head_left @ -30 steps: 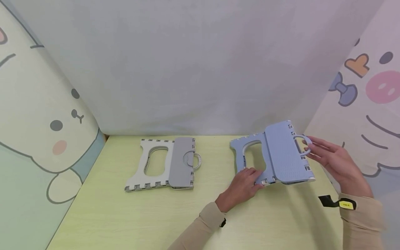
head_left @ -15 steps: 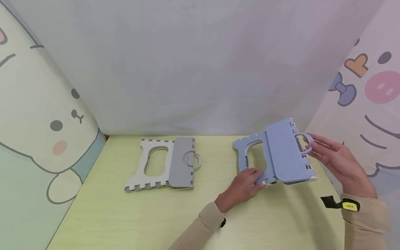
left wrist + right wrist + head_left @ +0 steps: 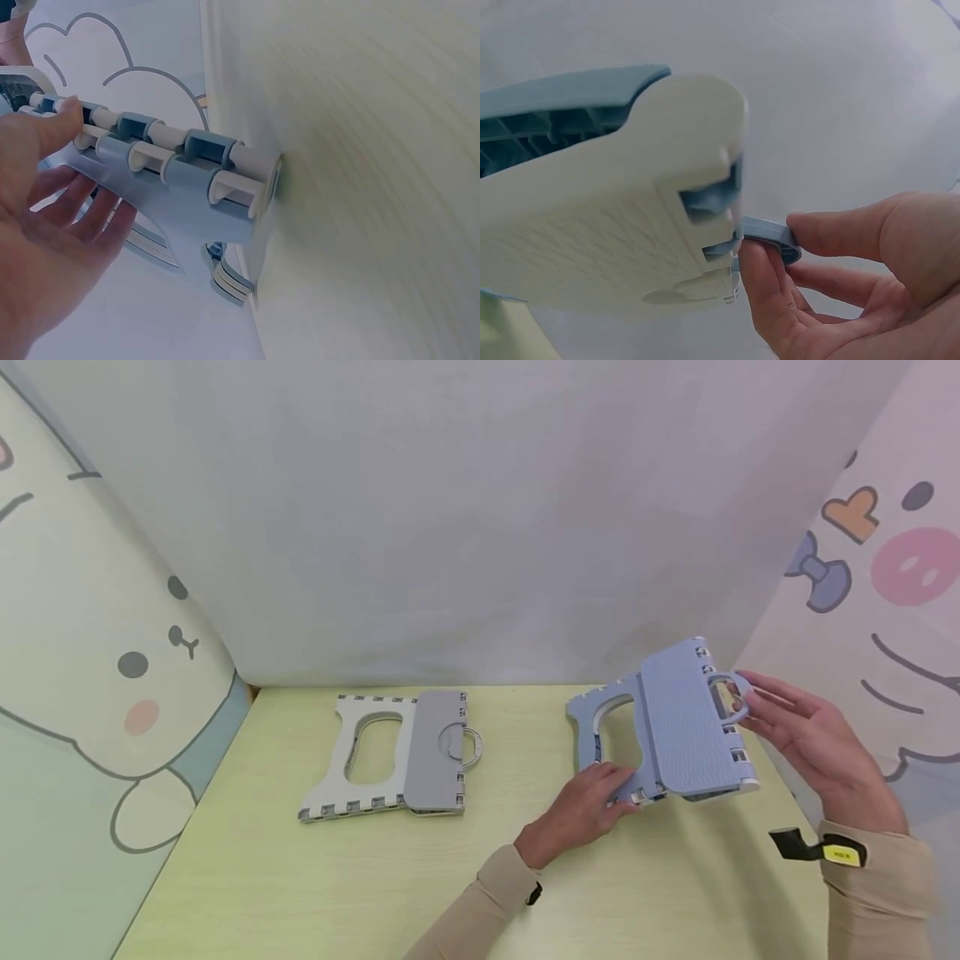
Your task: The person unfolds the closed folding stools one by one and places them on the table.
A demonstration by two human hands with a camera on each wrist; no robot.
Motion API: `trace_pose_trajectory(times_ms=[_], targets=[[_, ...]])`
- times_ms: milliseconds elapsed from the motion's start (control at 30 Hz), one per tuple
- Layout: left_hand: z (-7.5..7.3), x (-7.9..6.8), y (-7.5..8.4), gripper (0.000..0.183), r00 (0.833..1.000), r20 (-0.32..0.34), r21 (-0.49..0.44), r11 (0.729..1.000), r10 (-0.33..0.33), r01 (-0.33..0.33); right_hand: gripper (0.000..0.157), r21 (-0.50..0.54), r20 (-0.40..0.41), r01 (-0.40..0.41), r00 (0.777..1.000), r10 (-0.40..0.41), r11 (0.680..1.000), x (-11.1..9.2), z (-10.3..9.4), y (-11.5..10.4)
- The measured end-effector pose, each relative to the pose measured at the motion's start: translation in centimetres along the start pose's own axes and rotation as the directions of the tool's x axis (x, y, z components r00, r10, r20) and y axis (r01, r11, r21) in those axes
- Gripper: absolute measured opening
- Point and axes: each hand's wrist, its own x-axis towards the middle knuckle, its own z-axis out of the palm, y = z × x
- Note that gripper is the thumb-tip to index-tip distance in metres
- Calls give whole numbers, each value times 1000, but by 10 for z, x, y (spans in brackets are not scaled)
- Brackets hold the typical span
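A blue folding step stool, folded flat, is tilted with its handle end raised off the table on the right side of the head view. My left hand grips its near leg edge, thumb on the hinged side and fingers underneath, as the left wrist view shows along the hinge row. My right hand pinches the looped carry handle between thumb and fingers. The stool's pale underside faces the right wrist camera. A second folding step stool, white and grey, lies folded flat to the left, untouched.
Both stools are on a light yellow-green table. A pale grey curtain rises behind its far edge. Panels with cartoon animals stand at the left and right.
The handle end of the blue stool has risen a little and its far leg end has shifted slightly right. My right hand went with the handle; my left hand stayed nearly in place.
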Motion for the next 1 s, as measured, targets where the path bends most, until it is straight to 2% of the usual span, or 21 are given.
trace_pose_trajectory(times_ms=[233, 400, 500, 700, 867, 1000], targets=[[2, 1, -3, 49, 1000, 25, -61, 998, -9, 10, 40, -28, -10, 25, 1000, -25, 999, 0, 4, -2], [4, 1, -4, 49, 1000, 19, -102, 995, 2, 0, 44, -51, -11, 42, 999, -42, 998, -1, 6, -3], [5, 1, -4, 49, 1000, 8, -118, 993, 7, -6, 43, -14, 0, 51, 999, -51, 999, -1, 8, -5], [6, 1, -4, 49, 1000, -9, -130, 991, 13, -14, 46, -34, -26, 49, 998, -50, 998, -1, 14, -9], [6, 1, -4, 49, 1000, -11, -147, 989, 19, -20, 43, 45, 0, 69, 998, -70, 997, 0, 16, -10], [6, 1, -4, 50, 1000, -7, -183, 983, 20, -21, 43, 45, -16, 71, 997, -70, 996, 0, 19, -11]])
